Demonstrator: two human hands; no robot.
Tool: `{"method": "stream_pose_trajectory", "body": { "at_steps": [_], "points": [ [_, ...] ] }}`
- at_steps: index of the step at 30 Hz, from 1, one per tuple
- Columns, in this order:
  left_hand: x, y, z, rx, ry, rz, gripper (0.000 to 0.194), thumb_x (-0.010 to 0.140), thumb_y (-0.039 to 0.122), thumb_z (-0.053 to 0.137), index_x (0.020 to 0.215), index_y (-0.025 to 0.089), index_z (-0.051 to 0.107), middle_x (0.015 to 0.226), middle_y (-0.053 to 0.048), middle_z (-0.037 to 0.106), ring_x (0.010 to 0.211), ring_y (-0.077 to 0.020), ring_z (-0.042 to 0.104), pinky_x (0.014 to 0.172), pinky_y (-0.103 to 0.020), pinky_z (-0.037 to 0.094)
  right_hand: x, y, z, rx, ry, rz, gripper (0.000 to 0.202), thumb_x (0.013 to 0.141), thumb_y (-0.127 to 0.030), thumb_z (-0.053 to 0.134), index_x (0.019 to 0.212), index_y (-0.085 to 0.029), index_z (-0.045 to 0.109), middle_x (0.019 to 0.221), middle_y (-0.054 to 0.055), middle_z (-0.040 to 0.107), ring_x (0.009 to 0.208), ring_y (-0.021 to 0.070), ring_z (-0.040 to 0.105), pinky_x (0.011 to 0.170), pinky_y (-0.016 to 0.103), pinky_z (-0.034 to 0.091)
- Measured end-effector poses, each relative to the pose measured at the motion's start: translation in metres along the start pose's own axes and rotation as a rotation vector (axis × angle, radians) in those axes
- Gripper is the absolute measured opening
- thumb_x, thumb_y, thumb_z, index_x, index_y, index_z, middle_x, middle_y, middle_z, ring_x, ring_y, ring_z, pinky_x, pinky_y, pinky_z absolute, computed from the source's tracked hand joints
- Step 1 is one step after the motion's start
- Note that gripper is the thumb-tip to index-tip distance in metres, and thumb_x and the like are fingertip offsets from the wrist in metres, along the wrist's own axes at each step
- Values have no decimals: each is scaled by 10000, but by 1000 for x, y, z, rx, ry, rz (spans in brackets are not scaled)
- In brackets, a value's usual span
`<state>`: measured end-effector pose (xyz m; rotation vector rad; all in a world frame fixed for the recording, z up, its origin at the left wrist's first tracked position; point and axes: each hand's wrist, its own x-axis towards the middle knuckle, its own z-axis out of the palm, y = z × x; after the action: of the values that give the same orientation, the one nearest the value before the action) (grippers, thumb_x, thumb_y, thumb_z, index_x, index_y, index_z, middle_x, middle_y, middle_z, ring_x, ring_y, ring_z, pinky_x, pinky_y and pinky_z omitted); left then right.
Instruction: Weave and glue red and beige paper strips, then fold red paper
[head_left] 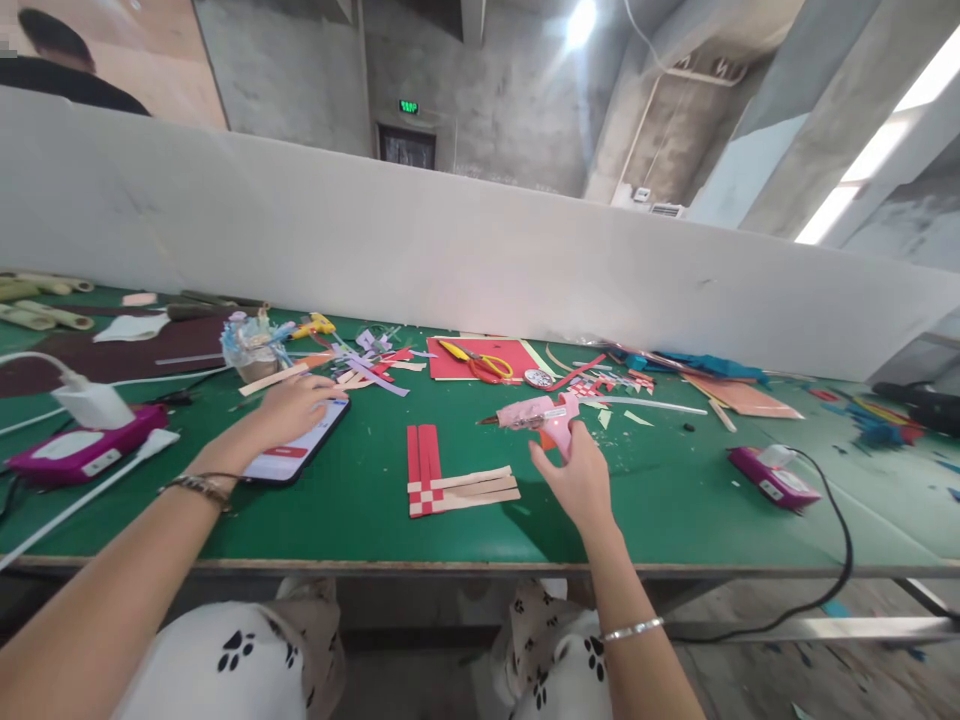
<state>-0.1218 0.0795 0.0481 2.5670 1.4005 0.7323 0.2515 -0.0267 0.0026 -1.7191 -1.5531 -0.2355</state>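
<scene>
My right hand [581, 475] is wrapped round the handle of a pink hot glue gun [525, 412]; its nozzle points left and a clear glue stick [645, 402] juts out behind. My left hand [296, 405] reaches over the upper part of a smartphone [300, 450] with its fingers stretched out, near loose paper strips; whether it touches them I cannot tell. Between my hands, a small woven piece [425, 498] lies flat, its red strips [424, 450] running away from me and its cream strips [480, 485] running right, crossing in a checkered corner.
Behind lie purple strips [371, 365], yellow-handled scissors [480, 358] on red paper [517, 350], and paper scraps. A wrapped cup [251, 350] and yellow glue gun [315, 325] stand left. Magenta power strips [82, 445] lie at both sides. A white partition [450, 240] borders the green table [337, 530].
</scene>
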Motion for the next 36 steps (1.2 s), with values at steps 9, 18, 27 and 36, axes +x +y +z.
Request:
{"method": "stream_pose_trajectory", "body": {
  "at_steps": [9, 18, 27, 36],
  "points": [
    [-9, 126, 62, -94, -362, 10, 356, 807, 442, 427, 997, 231, 642, 1022, -70, 574, 906, -230, 547, 757, -297, 421, 3, 24, -6, 32, 16, 193, 352, 706, -528, 510, 819, -209, 414, 611, -25, 458, 511, 153, 432, 493, 259, 326],
    [-16, 129, 81, -159, -402, -33, 306, 815, 417, 403, 916, 209, 604, 953, -56, 537, 725, -181, 543, 622, -272, 404, 3, 39, -11, 45, -8, 327, 342, 685, -525, 524, 704, -238, 339, 550, -52, 408, 486, 148, 408, 488, 258, 316],
    [-19, 132, 82, -239, -365, -53, 233, 829, 403, 401, 763, 194, 479, 802, -19, 523, 666, -156, 487, 572, -259, 358, 2, 31, -8, 46, -48, 314, 328, 676, -514, 518, 701, -237, 345, 530, -61, 393, 457, 134, 382, 467, 244, 306],
    [-22, 126, 90, -347, -354, -63, 182, 825, 358, 408, 828, 203, 503, 757, 0, 543, 658, -152, 491, 566, -240, 341, 1, 31, -6, 83, -47, 329, 356, 671, -550, 504, 684, -236, 336, 517, -74, 361, 460, 121, 351, 485, 240, 299]
  ]
}}
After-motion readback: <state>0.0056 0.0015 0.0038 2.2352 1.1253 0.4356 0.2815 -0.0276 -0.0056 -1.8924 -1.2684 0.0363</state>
